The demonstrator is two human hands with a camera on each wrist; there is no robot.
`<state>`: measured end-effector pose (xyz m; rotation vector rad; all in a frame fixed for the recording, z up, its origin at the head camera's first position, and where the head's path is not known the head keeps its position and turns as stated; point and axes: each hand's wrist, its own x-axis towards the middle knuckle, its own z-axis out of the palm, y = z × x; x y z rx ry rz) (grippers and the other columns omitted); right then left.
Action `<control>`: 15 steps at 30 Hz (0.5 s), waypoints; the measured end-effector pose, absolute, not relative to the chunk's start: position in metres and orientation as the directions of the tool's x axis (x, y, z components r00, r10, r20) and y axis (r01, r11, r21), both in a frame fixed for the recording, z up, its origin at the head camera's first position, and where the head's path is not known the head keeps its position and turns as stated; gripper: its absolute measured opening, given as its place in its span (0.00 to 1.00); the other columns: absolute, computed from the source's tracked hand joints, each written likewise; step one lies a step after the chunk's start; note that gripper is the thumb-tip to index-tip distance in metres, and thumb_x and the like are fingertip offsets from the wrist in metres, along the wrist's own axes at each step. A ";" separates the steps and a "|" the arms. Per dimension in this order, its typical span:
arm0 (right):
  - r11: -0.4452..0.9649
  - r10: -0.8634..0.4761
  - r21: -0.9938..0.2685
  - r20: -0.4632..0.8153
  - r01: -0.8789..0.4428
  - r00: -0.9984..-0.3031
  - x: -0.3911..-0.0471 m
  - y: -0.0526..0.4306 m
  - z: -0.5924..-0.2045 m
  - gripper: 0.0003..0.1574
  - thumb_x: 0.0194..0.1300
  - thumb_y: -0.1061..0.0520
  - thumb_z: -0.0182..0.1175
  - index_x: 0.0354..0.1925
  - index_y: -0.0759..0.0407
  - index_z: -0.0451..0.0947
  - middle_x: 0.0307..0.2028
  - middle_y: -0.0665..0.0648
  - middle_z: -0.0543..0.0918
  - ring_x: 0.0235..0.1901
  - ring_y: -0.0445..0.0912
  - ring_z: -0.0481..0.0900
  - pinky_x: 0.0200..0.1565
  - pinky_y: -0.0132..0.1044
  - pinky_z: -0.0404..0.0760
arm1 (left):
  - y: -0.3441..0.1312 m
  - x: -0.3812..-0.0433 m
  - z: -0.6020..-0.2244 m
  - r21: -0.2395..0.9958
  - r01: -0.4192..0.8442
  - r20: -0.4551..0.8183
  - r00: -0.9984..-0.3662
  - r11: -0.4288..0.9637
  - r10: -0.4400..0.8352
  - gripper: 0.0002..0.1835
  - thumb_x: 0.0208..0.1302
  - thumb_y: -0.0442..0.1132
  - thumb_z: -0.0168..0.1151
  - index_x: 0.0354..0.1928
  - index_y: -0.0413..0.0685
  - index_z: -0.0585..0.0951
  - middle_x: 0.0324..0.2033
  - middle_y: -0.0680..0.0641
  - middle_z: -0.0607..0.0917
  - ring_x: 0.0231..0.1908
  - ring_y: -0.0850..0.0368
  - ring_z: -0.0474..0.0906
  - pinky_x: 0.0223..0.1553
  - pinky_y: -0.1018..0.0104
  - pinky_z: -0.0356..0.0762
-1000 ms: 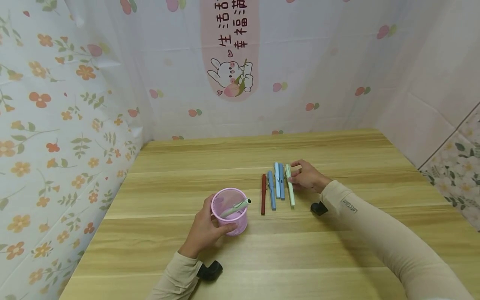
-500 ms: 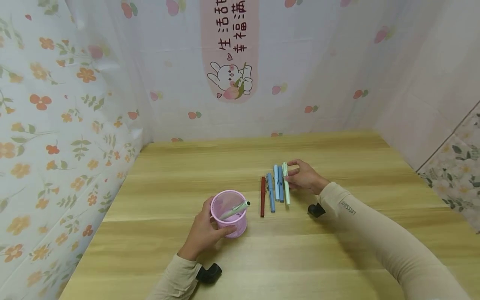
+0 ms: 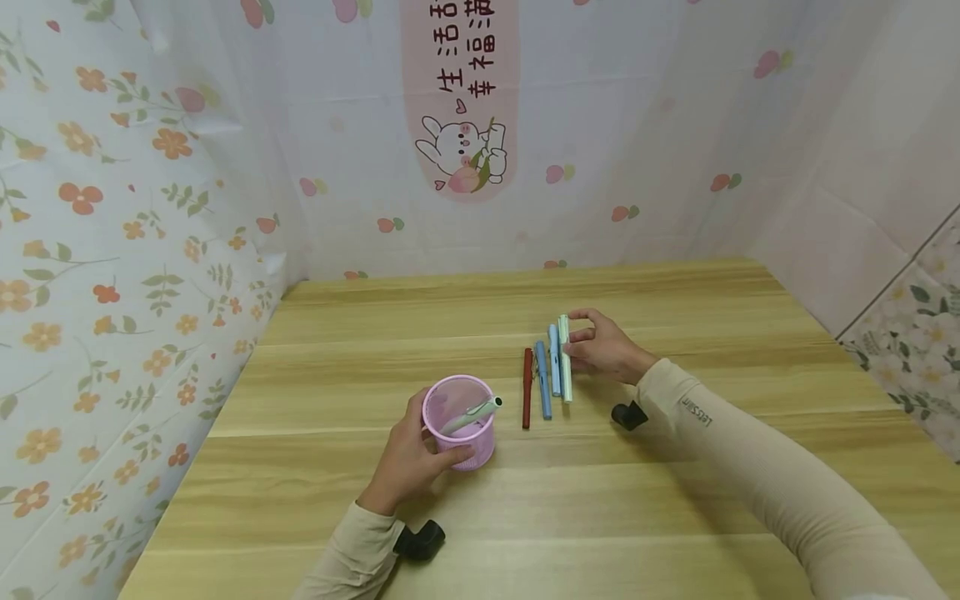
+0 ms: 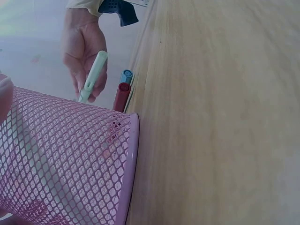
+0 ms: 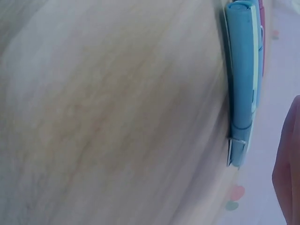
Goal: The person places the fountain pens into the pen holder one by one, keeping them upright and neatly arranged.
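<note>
One green pen [image 3: 472,417] leaning inside pink cup [image 3: 483,449].

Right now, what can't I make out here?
Head view: most fingers of the left hand, behind the pink cup.
Head view: much of a blue pen, behind the pale green pen in the right hand.
Right wrist view: most of that hand, cut off by the right edge.
Head view: top of the wall lettering, beyond the upper edge.

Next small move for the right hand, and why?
Probably carry its pale green pen to the pink mesh pen cup: the right hand pinches that pen above the table, while the left hand holds the cup mouth-up, a similar green pen already inside.
</note>
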<state>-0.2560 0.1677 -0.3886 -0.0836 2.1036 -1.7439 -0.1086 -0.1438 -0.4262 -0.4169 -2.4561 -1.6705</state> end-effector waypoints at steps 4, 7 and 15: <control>0.199 -0.302 -0.959 -0.256 0.202 -0.918 -0.256 0.165 -0.386 0.46 0.68 0.70 0.55 0.75 0.57 0.44 0.49 0.64 0.68 0.42 0.50 0.78 0.53 0.51 0.80 | -0.144 -0.109 -0.426 0.894 0.304 0.269 -0.952 0.330 0.147 0.48 0.41 0.34 0.81 0.65 0.38 0.64 0.53 0.35 0.77 0.53 0.37 0.76 0.56 0.42 0.74; 0.189 -0.307 -0.962 -0.251 0.199 -0.918 -0.255 0.163 -0.384 0.46 0.68 0.70 0.55 0.75 0.56 0.44 0.48 0.63 0.68 0.40 0.49 0.78 0.52 0.51 0.80 | -0.144 -0.109 -0.426 0.894 0.303 0.269 -0.952 0.330 0.146 0.48 0.41 0.34 0.81 0.65 0.39 0.64 0.53 0.35 0.77 0.53 0.37 0.76 0.56 0.42 0.74; 0.137 -0.323 -0.968 -0.243 0.209 -0.915 -0.250 0.155 -0.376 0.46 0.67 0.72 0.54 0.74 0.55 0.45 0.49 0.63 0.66 0.39 0.48 0.76 0.54 0.54 0.78 | -0.144 -0.109 -0.427 0.892 0.299 0.264 -0.954 0.340 0.145 0.47 0.41 0.34 0.81 0.64 0.39 0.64 0.53 0.35 0.78 0.52 0.37 0.76 0.56 0.43 0.74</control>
